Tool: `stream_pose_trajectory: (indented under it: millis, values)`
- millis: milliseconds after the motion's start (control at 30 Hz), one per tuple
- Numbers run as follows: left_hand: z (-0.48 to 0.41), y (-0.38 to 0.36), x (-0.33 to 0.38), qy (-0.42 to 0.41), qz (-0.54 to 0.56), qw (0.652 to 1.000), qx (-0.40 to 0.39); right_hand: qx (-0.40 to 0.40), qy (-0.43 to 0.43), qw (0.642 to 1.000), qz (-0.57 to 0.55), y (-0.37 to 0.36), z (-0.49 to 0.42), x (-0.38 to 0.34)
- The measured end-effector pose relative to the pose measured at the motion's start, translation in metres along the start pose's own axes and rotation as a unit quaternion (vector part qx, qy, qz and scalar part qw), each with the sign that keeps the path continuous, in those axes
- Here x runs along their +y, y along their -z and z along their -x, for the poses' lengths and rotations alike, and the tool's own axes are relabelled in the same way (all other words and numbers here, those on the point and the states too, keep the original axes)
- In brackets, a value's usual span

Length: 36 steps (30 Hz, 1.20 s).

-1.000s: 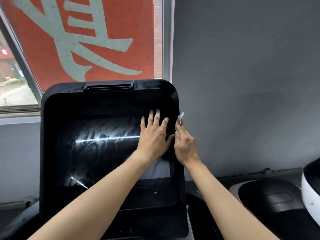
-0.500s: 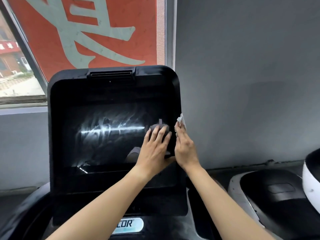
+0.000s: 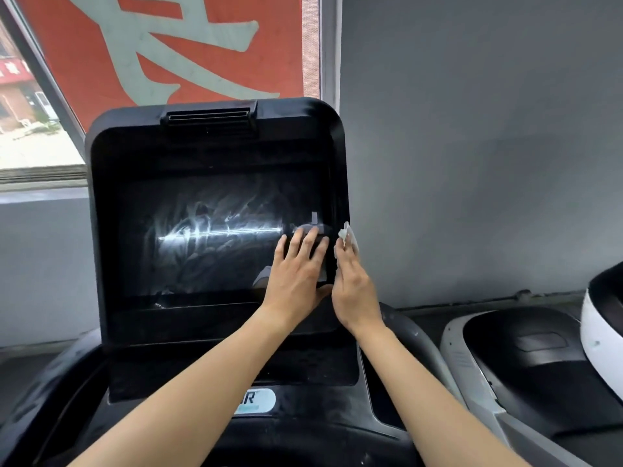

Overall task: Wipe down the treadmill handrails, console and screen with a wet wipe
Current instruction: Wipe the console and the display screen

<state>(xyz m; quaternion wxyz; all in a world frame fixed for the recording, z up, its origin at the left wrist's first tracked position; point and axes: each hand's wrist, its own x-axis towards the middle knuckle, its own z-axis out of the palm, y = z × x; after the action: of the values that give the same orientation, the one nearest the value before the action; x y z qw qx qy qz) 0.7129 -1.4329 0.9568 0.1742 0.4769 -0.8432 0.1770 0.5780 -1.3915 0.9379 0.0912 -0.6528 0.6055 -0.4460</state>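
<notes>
The black treadmill console (image 3: pixel 215 146) stands upright before me, its dark screen (image 3: pixel 209 241) streaked with wet smears. My left hand (image 3: pixel 296 278) lies flat with straight fingers on the screen's right part. Beside it, my right hand (image 3: pixel 354 291) holds a white wet wipe (image 3: pixel 347 235) against the console's right edge, the wipe sticking out above the fingers. Below the screen sits the lower console panel (image 3: pixel 303 369) with a pale logo badge (image 3: pixel 256 401).
A grey wall (image 3: pixel 472 163) fills the right side. A window (image 3: pixel 33 136) with a red banner (image 3: pixel 188 45) is behind the console. Another machine's black and white housing (image 3: pixel 526 362) stands at the lower right. The right handrail base (image 3: pixel 414 335) curves down beside my right forearm.
Both hands have slid down the right side of the screen and console edge. My view has dropped, showing more of the lower console and the logo badge.
</notes>
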Motion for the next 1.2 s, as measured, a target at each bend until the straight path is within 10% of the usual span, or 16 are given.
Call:
stream_pose_trajectory:
  millis: [1200]
  values:
    - [0.083,-0.023,0.024,-0.023,0.025,0.999,-0.028,0.010,0.002,1.000,0.004,-0.005,0.035,0.036]
